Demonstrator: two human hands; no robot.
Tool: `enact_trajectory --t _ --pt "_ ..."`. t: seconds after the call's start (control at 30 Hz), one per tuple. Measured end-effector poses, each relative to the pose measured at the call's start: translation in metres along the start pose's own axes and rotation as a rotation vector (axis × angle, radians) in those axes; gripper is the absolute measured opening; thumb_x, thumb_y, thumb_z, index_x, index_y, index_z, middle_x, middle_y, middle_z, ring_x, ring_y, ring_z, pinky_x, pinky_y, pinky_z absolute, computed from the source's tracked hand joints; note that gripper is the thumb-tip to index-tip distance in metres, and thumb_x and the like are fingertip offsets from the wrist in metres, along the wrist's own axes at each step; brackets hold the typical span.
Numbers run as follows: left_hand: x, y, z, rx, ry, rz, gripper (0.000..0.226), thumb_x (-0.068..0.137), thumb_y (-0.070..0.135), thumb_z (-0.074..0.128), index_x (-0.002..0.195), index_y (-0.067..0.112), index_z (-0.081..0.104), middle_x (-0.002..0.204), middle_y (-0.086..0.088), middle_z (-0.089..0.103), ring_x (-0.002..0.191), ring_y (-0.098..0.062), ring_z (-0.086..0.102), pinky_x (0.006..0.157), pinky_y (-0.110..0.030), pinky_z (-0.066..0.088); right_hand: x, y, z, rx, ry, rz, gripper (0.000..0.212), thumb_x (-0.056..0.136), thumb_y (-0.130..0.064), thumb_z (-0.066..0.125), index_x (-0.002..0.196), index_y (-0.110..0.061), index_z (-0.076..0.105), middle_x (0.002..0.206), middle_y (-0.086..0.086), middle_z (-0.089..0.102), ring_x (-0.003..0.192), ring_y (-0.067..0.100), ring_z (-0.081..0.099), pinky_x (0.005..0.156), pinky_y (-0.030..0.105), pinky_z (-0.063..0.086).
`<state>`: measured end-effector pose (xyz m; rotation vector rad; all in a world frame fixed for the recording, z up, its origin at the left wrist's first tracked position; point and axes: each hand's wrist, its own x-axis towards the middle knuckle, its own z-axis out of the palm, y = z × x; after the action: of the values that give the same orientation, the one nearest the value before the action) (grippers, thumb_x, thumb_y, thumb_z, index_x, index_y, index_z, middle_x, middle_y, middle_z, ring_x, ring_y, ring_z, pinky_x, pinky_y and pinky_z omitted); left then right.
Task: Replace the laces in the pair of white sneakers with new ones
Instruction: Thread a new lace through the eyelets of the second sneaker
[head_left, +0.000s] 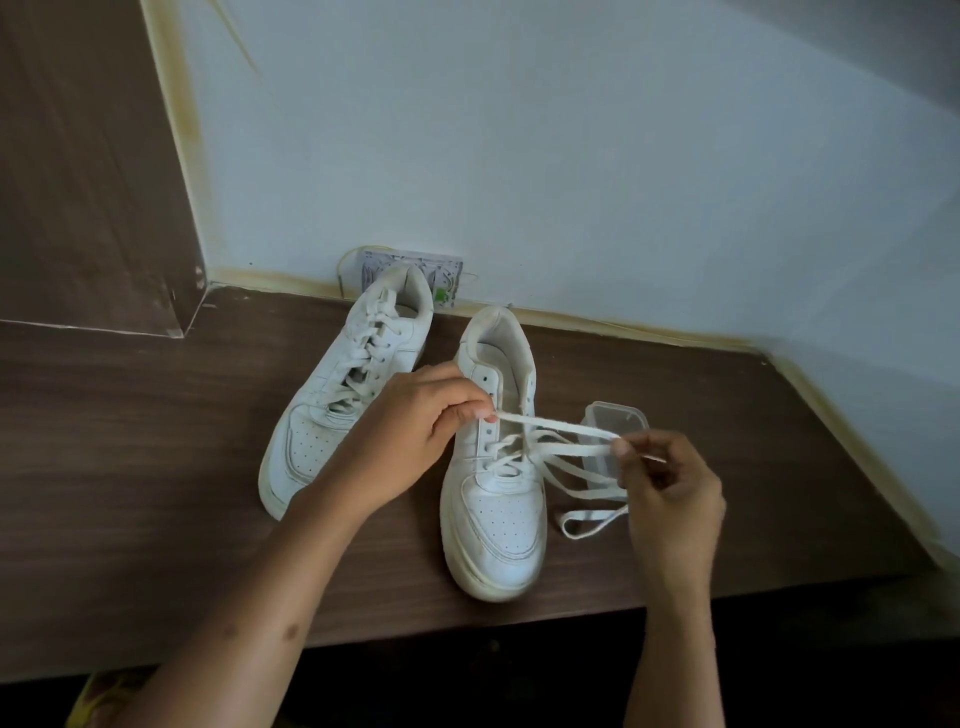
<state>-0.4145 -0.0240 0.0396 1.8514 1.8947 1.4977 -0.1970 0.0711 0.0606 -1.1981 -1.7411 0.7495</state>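
Pinching one lace (553, 426) at both ends: left hand (410, 436) with thumb and forefinger closed on it above the near sneaker's eyelets, right hand (670, 488) with fingertips closed on it farther right, over a clear plastic container (618, 418). Two white sneakers on the wooden table (130, 467), toes toward the camera: left sneaker (337, 384) fully laced, right sneaker (493, 493) laced only low down. Both forearms reaching in from below, hands raised just above the shoe.
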Motion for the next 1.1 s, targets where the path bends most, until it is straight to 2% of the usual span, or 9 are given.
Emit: enact_trajectory --t 0.1,0.2,0.27,0.4,0.5,0.6,0.73,0.87,1.1 --pt "0.0 0.003 0.007 0.268 0.102 0.067 0.022 0.095 0.03 0.054 0.094 0.023 0.075 0.087 0.015 0.064 0.077 -0.008 0.059 0.079 -0.029 0.045 -0.005 -0.012 0.007 -0.02 -0.032 -0.131 0.023 0.085 -0.014 0.074 0.105 -0.025 0.07 0.103 -0.011 0.063 0.077 0.006 0.066 0.063 0.009 0.047" --pt "-0.001 0.008 0.015 0.45 0.145 0.117 0.021 0.093 0.034 0.053 0.092 0.026 0.073 0.089 0.013 0.064 0.08 -0.015 0.058 0.083 -0.035 0.039 -0.012 -0.027 0.021 0.162 -0.283 -0.129 0.028 0.087 -0.012 0.072 0.114 -0.019 0.071 0.091 -0.002 0.073 0.074 0.009 0.07 0.063 0.018 0.053" --pt "0.0 0.013 0.021 0.463 0.162 0.155 0.018 0.091 0.03 0.055 0.091 0.026 0.072 0.088 0.011 0.063 0.081 -0.016 0.057 0.083 -0.032 0.035 -0.016 -0.031 0.032 0.164 -0.342 -0.15 0.023 0.087 -0.011 0.072 0.108 -0.018 0.073 0.089 -0.004 0.075 0.079 0.01 0.072 0.07 0.024 0.057" --pt "0.001 0.012 0.025 0.435 0.161 0.154 0.016 0.092 0.025 0.058 0.099 0.028 0.073 0.092 0.012 0.064 0.084 -0.015 0.057 0.084 -0.031 0.032 -0.014 -0.026 0.04 0.112 -0.246 -0.135 0.016 0.086 -0.008 0.072 0.097 -0.019 0.077 0.084 -0.009 0.074 0.08 0.005 0.07 0.073 0.019 0.054" --pt "-0.002 0.004 0.017 0.468 0.033 0.054 0.052 0.08 0.004 0.07 0.119 0.039 0.067 0.118 0.009 0.058 0.097 -0.017 0.055 0.089 -0.039 0.04 -0.013 -0.02 0.041 0.028 -0.2 -0.118 0.014 0.089 -0.009 0.07 0.098 -0.016 0.077 0.082 -0.01 0.071 0.076 0.002 0.067 0.068 0.016 0.051" --pt "-0.005 -0.003 0.009 0.415 -0.087 -0.008 0.046 0.086 0.017 0.07 0.122 0.044 0.062 0.137 0.005 0.046 0.107 -0.018 0.05 0.091 -0.037 0.04 -0.013 -0.018 0.046 -0.044 -0.179 -0.132 0.014 0.09 -0.01 0.069 0.101 -0.014 0.076 0.085 -0.012 0.071 0.081 0.0 0.066 0.07 0.012 0.05" --pt "-0.004 -0.005 0.006 0.317 -0.116 0.007 0.03 0.086 0.021 0.069 0.111 0.037 0.062 0.137 0.007 0.043 0.082 0.0 0.055 0.088 -0.029 0.042 -0.015 -0.021 0.055 -0.13 -0.192 -0.203 0.012 0.088 -0.007 0.069 0.095 -0.016 0.075 0.085 -0.012 0.067 0.083 0.005 0.064 0.071 0.012 0.047" --pt "-0.004 -0.004 0.009 0.291 -0.072 0.01 0.025 0.083 0.02 0.071 0.103 0.033 0.063 0.132 0.006 0.047 0.073 0.0 0.055 0.086 -0.025 0.037 -0.019 -0.022 0.067 -0.285 -0.086 -0.29 0.015 0.082 -0.008 0.075 0.087 -0.022 0.077 0.103 -0.009 0.047 0.098 0.015 0.043 0.075 0.011 0.033" --pt "-0.005 -0.008 0.012 0.25 -0.057 -0.001 0.028 0.084 0.021 0.072 0.105 0.035 0.063 0.133 0.009 0.045 0.081 -0.006 0.059 0.086 -0.023 0.036 -0.019 -0.026 0.072 -0.001 -0.213 0.082 0.014 0.084 -0.022 0.076 0.086 -0.036 0.074 0.105 -0.018 0.041 0.1 0.002 0.023 0.107 0.043 0.034"
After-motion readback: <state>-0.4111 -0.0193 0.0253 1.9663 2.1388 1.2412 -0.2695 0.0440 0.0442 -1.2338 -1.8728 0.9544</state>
